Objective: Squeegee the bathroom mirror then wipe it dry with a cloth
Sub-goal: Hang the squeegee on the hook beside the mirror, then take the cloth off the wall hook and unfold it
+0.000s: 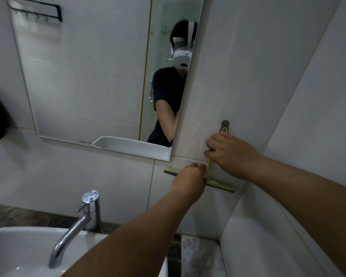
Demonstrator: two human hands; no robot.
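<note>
right hand [227, 151] closed round the squeegee [218, 183] handle, mostly hiding it | left hand [190, 179] pinching the blade bar, middle of the bar covered | squeegee against the wall tile, right of and below the mirror [92, 76] | handle top at a dark hook [225, 123], join unclear

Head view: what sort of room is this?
Very likely a home bathroom: a frameless wall mirror on white tiles, a white basin with chrome tap, and a yellow-green squeegee.

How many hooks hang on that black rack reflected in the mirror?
4, in a row under the black rack at the mirror's top left corner; more may be cropped out.
</note>
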